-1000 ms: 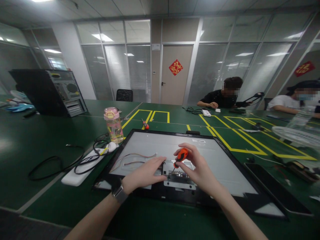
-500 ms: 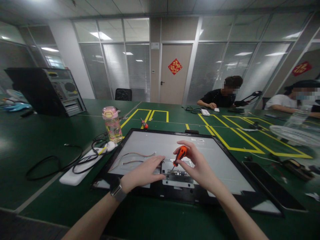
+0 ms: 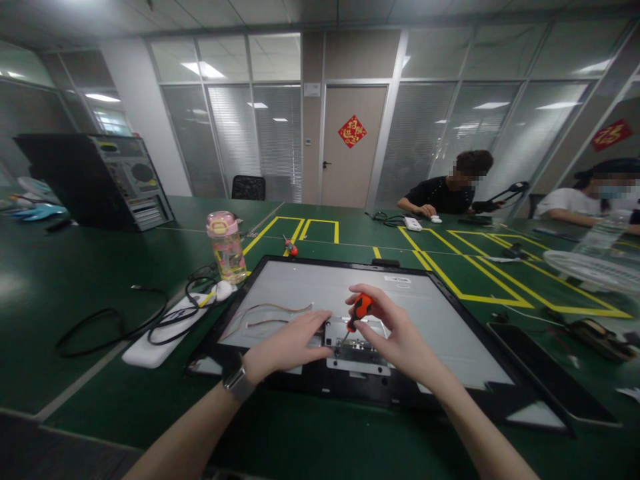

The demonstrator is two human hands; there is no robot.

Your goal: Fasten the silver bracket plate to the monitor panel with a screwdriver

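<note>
A flat screen panel [image 3: 300,287] with a black frame lies on the table, its pale back facing up. On its near half sits a silver metal bracket [image 3: 357,365]. My right hand [image 3: 395,327] pinches the orange and black handle of a screwdriver [image 3: 363,307], whose thin shaft slants down to the bracket's left part. The tip is too small to make out clearly. My left hand [image 3: 295,340] lies with fingers stretched out and thumb apart at the bracket's left edge, touching it. Thin cables [image 3: 265,308] run over the panel beyond that hand.
Left of the panel are a white power strip [image 3: 155,353], black cables and a pink-lidded bottle [image 3: 227,250]. A small red-handled tool [image 3: 291,249] lies behind it. A black slab [image 3: 550,373] borders it on the right. A computer case [image 3: 95,180] and two people are farther off.
The whole view has shifted very slightly. Both hands and the screwdriver keep nearly the same places on the bracket, with the screwdriver handle tilted a little differently.
</note>
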